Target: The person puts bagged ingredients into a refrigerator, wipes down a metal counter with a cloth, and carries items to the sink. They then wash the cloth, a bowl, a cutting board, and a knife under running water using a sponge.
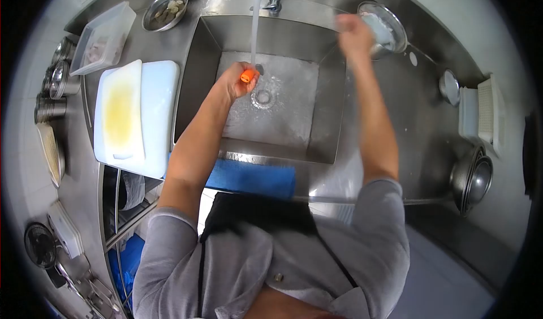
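Note:
My left hand (239,80) is closed around an orange handle (246,76) over the sink, beside the running water (255,30). The handle's butt end faces me; the tool's far end is mostly hidden, so its kind does not show. Blurred by motion, my right hand (355,33) is raised at the sink's upper right corner. It is nearest to a metal bowl (400,29) with something pale blue and white (380,31) in it. Whether those fingers touch the bowl or its contents I cannot make out. Water splashes around the drain (263,97) in the steel sink (325,110).
White cutting boards (159,115), the top one stained yellow, lie left of the sink. Behind them are a plastic tub (116,36) and a metal bowl (153,20) of pale pieces. A blue cloth (251,177) lies along the front edge. Nested bowls (469,180) stand far right.

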Demonstrator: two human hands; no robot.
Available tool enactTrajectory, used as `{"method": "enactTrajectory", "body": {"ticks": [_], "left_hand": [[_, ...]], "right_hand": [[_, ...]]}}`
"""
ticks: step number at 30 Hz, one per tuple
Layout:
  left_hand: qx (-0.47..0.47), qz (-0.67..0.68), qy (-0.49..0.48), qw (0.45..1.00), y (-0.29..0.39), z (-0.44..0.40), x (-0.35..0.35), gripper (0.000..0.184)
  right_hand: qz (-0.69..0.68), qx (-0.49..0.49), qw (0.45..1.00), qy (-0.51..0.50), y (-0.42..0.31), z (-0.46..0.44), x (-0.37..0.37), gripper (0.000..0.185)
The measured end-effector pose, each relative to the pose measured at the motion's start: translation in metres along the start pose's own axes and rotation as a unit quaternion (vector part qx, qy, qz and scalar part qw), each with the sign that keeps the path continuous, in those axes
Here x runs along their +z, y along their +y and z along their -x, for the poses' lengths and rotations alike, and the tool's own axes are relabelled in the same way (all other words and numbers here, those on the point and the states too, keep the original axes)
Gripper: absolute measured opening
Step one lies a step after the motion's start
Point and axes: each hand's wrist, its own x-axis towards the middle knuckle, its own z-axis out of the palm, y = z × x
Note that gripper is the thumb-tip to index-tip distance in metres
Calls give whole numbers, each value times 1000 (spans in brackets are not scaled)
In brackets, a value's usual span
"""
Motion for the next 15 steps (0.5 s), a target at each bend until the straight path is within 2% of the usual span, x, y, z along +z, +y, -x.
{"method": "enactTrajectory", "body": {"ticks": [1, 2, 4, 6, 9, 10, 11, 13, 14, 15], "left_hand": [[8, -4, 11, 1000, -1, 1, -1, 23], [15, -8, 22, 1000, -3, 2, -1, 22], [46, -13, 34, 998, -8, 3, 0, 17], [95, -12, 35, 995, -18, 4, -2, 9], [115, -308, 73, 942, -22, 13, -8, 7], [126, -415, 143, 890, -27, 14, -4, 7], [207, -545, 162, 796, -30, 20, -7, 9], [341, -749, 187, 536, -36, 44, -2, 15], [309, -764, 195, 531, -35, 49, 1, 22], [319, -775, 200, 508, -36, 57, 2, 25]], "right_hand": [[-211, 155, 956, -131, -21, 22, 26, 15], [-324, 261, 883, -216, -42, 42, 49, 16], [-398, 380, 778, -303, -62, 68, 99, 22], [-508, 465, 643, -335, -71, 84, 146, 24], [-539, 524, 625, -209, -91, 88, 173, 21], [-494, 499, 688, -184, -103, 87, 165, 18], [-505, 478, 694, -184, -100, 85, 169, 21], [-527, 441, 703, -184, -88, 84, 175, 26], [-524, 440, 697, -214, -84, 81, 174, 27], [-520, 440, 691, -243, -83, 77, 168, 28]]}}
